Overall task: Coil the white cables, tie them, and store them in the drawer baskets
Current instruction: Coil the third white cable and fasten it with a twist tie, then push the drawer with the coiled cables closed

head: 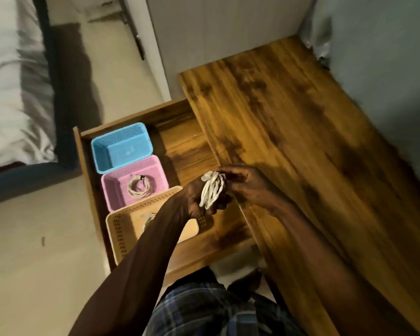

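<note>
Wooden drawer (180, 151) beyond hands: pink basket (112, 190) holds one tied coil (138, 187); blue basket (100, 151) unfilled. Left hand (199, 200) and right hand (243, 183) together grip untied white cable (212, 189).

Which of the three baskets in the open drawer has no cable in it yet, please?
The blue basket, farthest from the person. The pink basket holds a tied coil, and something coil-like shows in the beige basket.

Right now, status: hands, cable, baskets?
Left hand grips white cable coil; right hand pinches its top. Pink basket holds a tied coil; blue basket looks empty. Drawer open, nothing blocking.
</note>
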